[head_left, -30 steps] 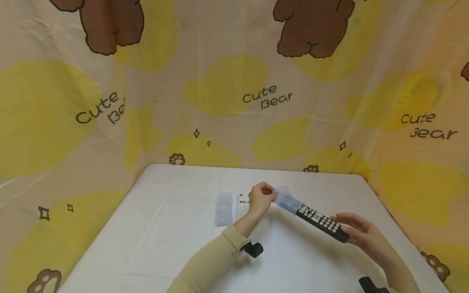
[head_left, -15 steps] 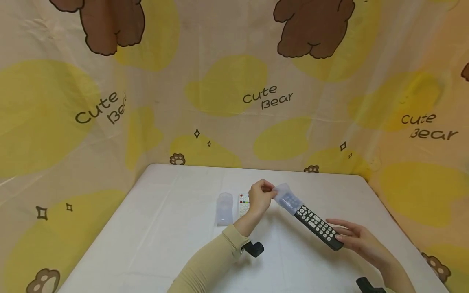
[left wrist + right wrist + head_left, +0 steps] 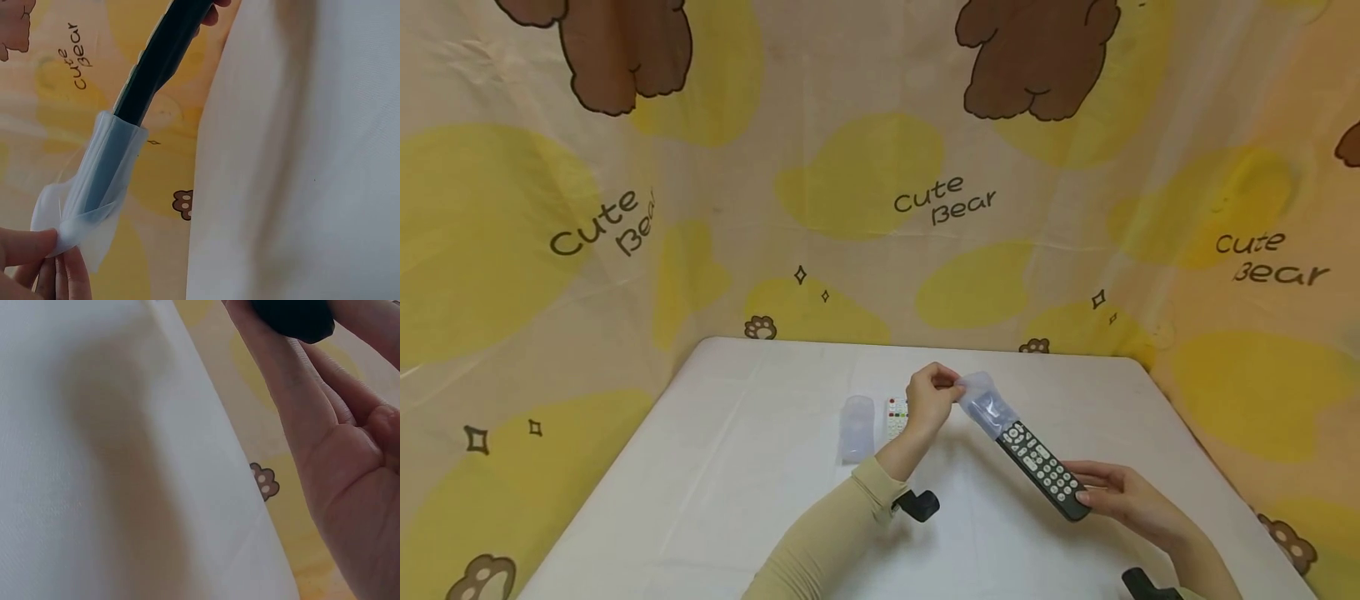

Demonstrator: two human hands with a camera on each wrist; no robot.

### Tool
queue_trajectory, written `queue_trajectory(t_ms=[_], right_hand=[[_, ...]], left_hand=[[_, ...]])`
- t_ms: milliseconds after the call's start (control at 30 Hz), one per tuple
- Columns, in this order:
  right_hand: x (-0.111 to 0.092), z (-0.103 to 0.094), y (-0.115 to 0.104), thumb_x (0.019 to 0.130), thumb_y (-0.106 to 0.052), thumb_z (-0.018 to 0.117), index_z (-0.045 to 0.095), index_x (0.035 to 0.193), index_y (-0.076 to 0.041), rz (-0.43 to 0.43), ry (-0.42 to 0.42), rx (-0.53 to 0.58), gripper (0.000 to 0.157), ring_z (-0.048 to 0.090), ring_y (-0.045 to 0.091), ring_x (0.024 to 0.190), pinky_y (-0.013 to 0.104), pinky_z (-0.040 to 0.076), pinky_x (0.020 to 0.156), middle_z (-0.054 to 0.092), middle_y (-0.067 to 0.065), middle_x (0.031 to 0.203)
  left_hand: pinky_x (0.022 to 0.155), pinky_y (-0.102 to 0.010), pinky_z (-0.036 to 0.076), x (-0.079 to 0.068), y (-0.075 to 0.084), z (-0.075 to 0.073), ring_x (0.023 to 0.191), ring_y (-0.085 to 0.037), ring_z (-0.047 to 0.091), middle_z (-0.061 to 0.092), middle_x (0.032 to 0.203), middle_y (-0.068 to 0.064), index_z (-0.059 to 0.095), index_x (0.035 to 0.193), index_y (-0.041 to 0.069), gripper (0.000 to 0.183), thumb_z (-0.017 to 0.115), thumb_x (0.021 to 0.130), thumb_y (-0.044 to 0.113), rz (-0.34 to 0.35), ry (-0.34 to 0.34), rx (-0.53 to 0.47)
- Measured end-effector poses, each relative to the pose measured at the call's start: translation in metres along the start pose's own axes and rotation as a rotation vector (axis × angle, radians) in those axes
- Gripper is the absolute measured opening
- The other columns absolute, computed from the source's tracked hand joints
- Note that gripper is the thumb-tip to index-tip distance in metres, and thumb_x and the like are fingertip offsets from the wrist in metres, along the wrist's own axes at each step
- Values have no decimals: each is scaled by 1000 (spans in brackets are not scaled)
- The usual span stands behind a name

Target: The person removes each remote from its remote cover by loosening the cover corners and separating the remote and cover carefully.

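A black remote control (image 3: 1043, 472) with pale buttons is held in the air over the table, slanting down to the right. Its upper part sits inside a translucent bluish sleeve (image 3: 988, 403). The left hand (image 3: 931, 402) pinches the closed far end of that sleeve between thumb and fingers; in the left wrist view the film (image 3: 103, 181) bunches there. At the other end, the right hand (image 3: 1138, 508) grips the bare lower end of the remote between thumb and fingers. The right wrist view shows only the remote's dark end (image 3: 294, 319) at the top.
On the white table (image 3: 760, 500) lie another translucent sleeve (image 3: 857, 429) and a white remote (image 3: 896, 418) with coloured buttons, partly hidden behind the left hand. A patterned curtain (image 3: 842, 183) closes off the back and sides.
The right hand has moved left and slightly down, tilting the remote more steeply. The left hand has risen slightly with its grip on the sleeve.
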State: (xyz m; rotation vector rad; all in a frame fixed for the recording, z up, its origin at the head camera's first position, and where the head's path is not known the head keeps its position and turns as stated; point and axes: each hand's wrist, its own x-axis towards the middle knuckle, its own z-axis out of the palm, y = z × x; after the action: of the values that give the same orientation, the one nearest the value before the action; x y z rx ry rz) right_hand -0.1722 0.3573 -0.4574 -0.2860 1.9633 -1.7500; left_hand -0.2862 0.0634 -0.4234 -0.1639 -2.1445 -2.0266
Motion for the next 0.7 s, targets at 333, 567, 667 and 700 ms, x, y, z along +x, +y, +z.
queue_trajectory(t_ms=[333,567,667,700], right_hand=[[1,3,-2,95,-10,53,45,137,2,29,19,-17,44,61,13,105,29,53,89,63,-4,120],[2,3,0,95,-11,54,42,137,5,43,41,-43,47,62,14,105,29,53,89,62,0,122],[3,4,0,95,-12,55,42,137,5,47,52,-51,48,62,13,105,29,53,89,62,0,122],[3,4,0,95,-12,55,43,137,5,49,54,-50,48,62,13,105,29,53,89,62,0,122]], left_hand=[[60,-22,56,3,3,-3,67,-8,60,68,77,-11,66,83,0,11,71,74,-6,2,-10,-18],[60,-23,57,4,4,-7,67,-9,61,68,77,-13,66,83,-1,11,71,74,-7,-7,-11,-45],[61,-24,57,5,5,-8,67,-10,63,69,78,-14,66,83,-2,12,71,74,-8,-7,-10,-59],[61,-24,57,5,5,-9,67,-10,63,69,78,-15,66,83,-2,12,71,74,-8,-7,-10,-61]])
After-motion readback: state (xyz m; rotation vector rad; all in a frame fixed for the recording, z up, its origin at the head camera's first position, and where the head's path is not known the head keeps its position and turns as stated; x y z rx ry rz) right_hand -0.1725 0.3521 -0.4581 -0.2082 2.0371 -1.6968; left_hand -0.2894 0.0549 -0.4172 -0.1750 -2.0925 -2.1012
